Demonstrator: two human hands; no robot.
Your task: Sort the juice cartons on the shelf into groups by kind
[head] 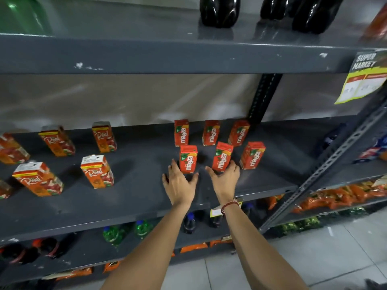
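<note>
On the grey shelf [136, 197] several orange Maaza cartons stand in two rows at the right; the front row holds one [188, 159], a second [222, 156] and a third [252, 155]. Several larger Real cartons stand spread out at the left, among them one [97, 171] and another [37, 178]. My left hand [180, 185] lies open just in front of the left front Maaza carton, fingers beside its base. My right hand [225, 181] is open at the base of the middle front carton, fingertips touching or nearly touching it. Neither hand holds anything.
The shelf above carries dark bottles [219, 11] and a green bottle [21, 15]. A slanted metal upright [335, 155] bounds the shelf at the right, with a yellow supermarket tag [364, 80] above. Bottles [189, 222] and orange snack packs [339, 197] fill lower shelves.
</note>
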